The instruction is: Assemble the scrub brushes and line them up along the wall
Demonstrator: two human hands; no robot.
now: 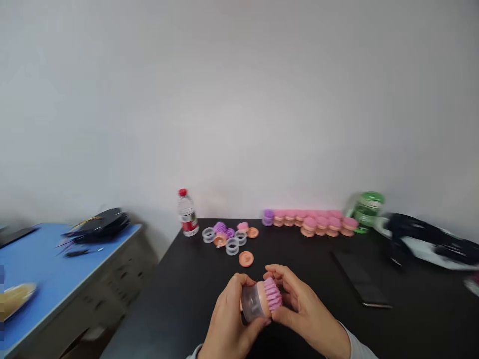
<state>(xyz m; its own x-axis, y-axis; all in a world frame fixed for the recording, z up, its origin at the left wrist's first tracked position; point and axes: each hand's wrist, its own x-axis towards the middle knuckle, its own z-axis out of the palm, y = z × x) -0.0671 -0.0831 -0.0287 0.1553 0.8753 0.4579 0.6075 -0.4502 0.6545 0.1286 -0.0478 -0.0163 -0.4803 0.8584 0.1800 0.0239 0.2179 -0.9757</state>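
Above the black table, both hands hold a small round scrub brush (275, 295) with pink bristles, a peach collar and a clear plastic ring (252, 302). My left hand (230, 319) wraps its fingers round the clear ring end. The fingertips of my right hand (307, 316) grip the pink bristle end, the brush lying tilted on its side between them. A loose peach disc (246, 259) rests just beyond the hands. Farther back lie clear rings (232, 246), purple bristle pieces (220, 229) and another peach disc (253, 233).
Rows of pink-topped assembled pieces (322, 223) stand near the wall. A water bottle (187, 213) is at the back left, a green container (368, 212) at the back right. A dark phone (359, 279) lies to the right. A blue table (45, 264) stands left.
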